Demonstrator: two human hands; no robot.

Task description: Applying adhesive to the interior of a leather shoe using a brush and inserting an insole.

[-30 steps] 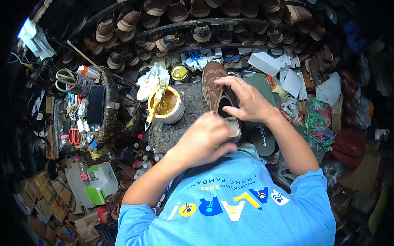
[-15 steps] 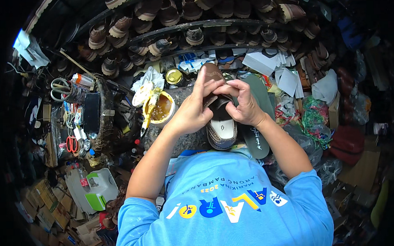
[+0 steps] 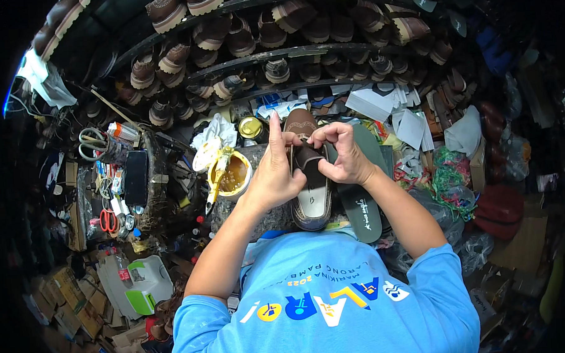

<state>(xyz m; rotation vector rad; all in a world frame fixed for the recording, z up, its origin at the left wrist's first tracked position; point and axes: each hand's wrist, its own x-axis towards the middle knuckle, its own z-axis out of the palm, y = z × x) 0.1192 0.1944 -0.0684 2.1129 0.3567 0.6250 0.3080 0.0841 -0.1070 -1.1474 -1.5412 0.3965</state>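
Observation:
A brown leather shoe (image 3: 301, 122) lies toe away in front of me, its pale heel insole (image 3: 313, 203) showing inside. My left hand (image 3: 279, 164) is at the shoe's left side, thumb by the raised tongue (image 3: 308, 157) and index finger stretched upward. Its other fingers bend over the shoe's upper edge. On the opposite side, my right hand (image 3: 348, 157) is closed with its fingertips on the lacing edge, thumb beside the tongue. Just what the fingertips pinch is partly hidden. Under my right wrist lies a long dark green insole-shaped piece (image 3: 364, 205).
Left of the shoe stands an open tub of amber glue (image 3: 234, 174) with a yellow-coated brush (image 3: 214, 185). A yellow-lidded can (image 3: 250, 127) sits behind it. Scissors (image 3: 108, 220) and a phone (image 3: 135, 177) lie farther left. Shelves of shoes (image 3: 240, 38) curve across the back.
Both hands have drawn slightly apart above the shoe's opening, uncovering more of the tongue and toe. The whole scene sits a little lower as the view has tilted.

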